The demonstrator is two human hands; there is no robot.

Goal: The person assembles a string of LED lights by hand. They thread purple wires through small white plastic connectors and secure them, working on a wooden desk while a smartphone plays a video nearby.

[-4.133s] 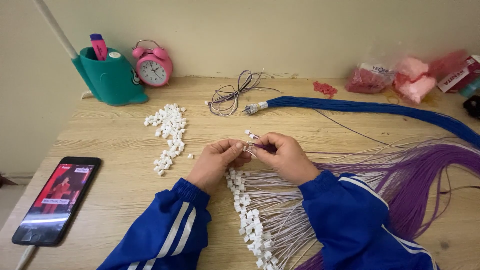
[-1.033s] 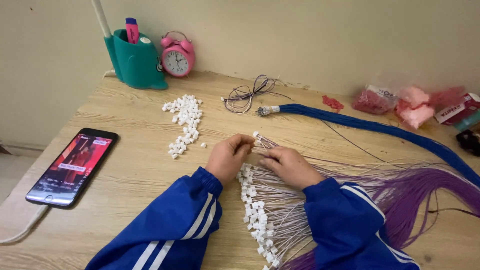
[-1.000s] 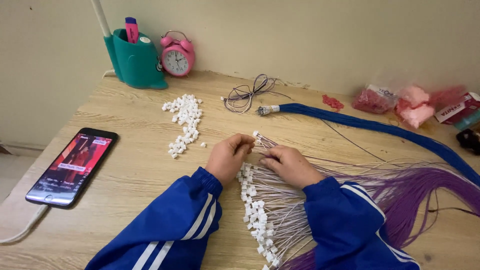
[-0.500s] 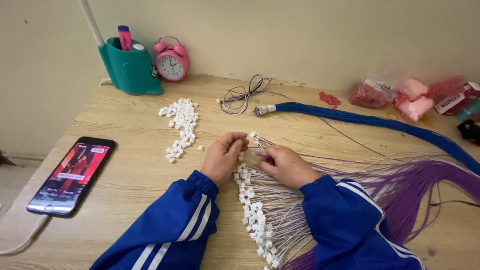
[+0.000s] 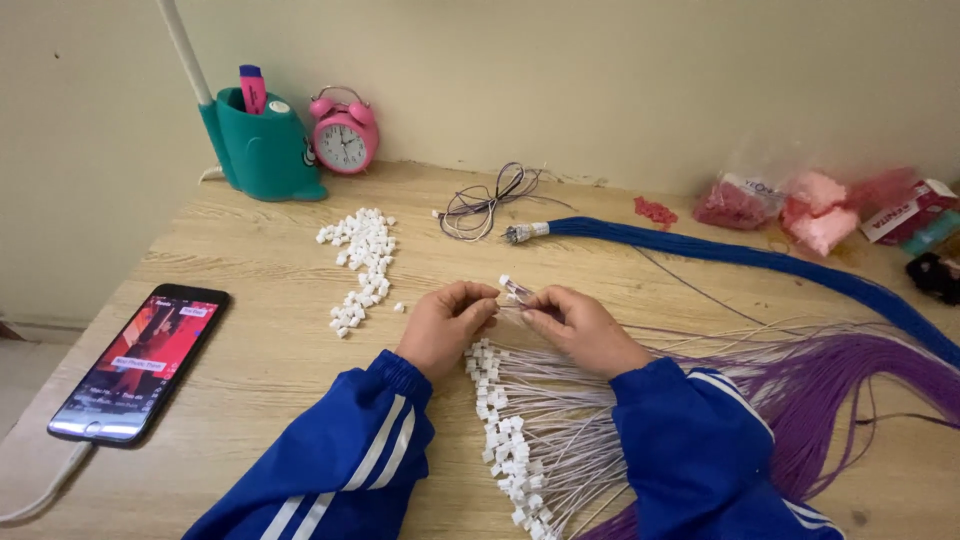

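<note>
Currently, head view: the left hand (image 5: 445, 322) and right hand (image 5: 578, 325) meet at table centre, fingertips pressed together, pinching a thin purple wire (image 5: 520, 296) with a small white connector (image 5: 505, 283) at its tip. At six o'clock from the hands lies a fan of finished wires (image 5: 545, 440), each capped white; judged a large share done. At ten o'clock a pile of loose white connectors (image 5: 360, 262) remains, and at three o'clock a purple wire bundle (image 5: 850, 390) looks uncapped. A blue wire bundle (image 5: 720, 250) lies at one o'clock, untouched.
</note>
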